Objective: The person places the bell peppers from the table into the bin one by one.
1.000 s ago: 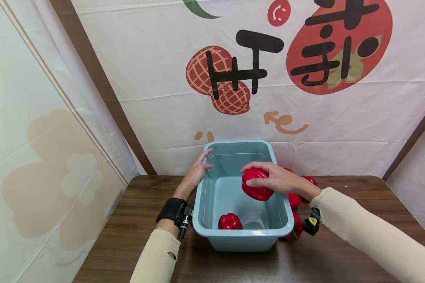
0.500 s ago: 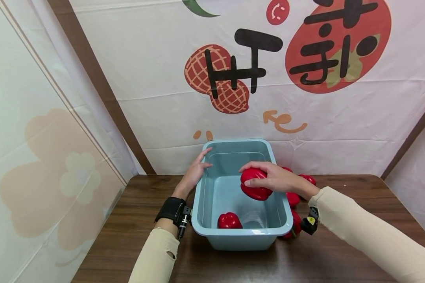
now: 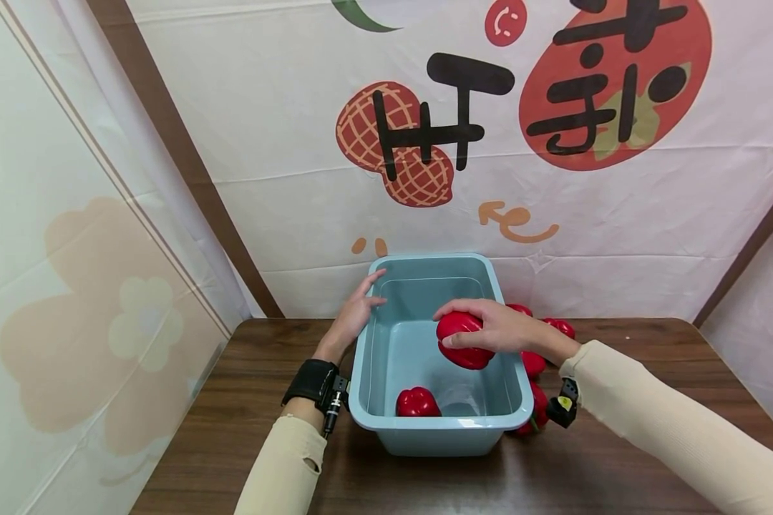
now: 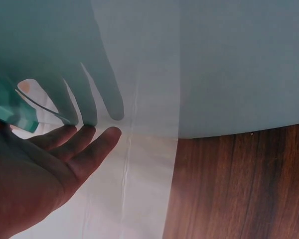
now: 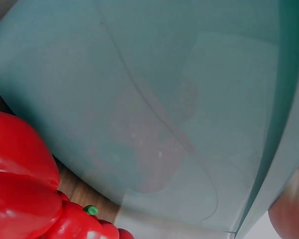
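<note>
Right hand point(image 3: 499, 330): fingers curled round a red pepper point(image 3: 459, 342), held above the inside of the blue tub point(image 3: 438, 429).
Left hand point(image 3: 354, 315): released, straight fingers resting against the tub's far left rim.
In the tub: a second pepper point(image 3: 416, 403) by the near wall.
On the table point(image 3: 245, 400): more peppers point(image 3: 533, 363) just right of the tub.

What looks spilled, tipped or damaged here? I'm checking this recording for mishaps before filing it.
Nothing stands out. The blue bin sits upright on the table, one red pepper inside, another pepper gripped by the right hand, more peppers beside the bin.
</note>
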Tool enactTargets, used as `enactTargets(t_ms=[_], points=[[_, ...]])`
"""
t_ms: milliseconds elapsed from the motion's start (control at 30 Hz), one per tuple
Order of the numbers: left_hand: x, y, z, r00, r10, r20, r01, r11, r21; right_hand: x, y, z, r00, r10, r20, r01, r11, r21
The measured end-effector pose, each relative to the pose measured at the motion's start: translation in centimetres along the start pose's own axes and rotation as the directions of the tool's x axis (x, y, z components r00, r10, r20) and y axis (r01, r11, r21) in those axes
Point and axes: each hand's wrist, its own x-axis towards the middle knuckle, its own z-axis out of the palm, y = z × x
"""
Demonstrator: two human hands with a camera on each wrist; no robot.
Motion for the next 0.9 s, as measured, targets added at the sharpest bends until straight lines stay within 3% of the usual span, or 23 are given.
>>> enactTargets(t_ms=[400, 633, 900], points=[[0.2, -0.2, 0.0, 1.0, 0.005, 0.006, -0.005, 1.0, -0.002, -0.1, -0.1, 0.1, 0.998, -0.038, 0.045, 0.04, 0.998, -0.048], [2.0, -2.4, -0.4, 1.0, 0.008, -0.003, -0.008, 1.0, -0.007, -0.1, -0.1, 0.1, 0.997, -0.048, 0.054, 0.051, 0.997, -0.06], [2.1, -3.1, -0.3, 0.999, 0.039, -0.029, -0.039, 0.999, -0.003, -0.1, -0.4, 0.3, 0.997, -0.044, 0.057, 0.048, 0.997, -0.057]])
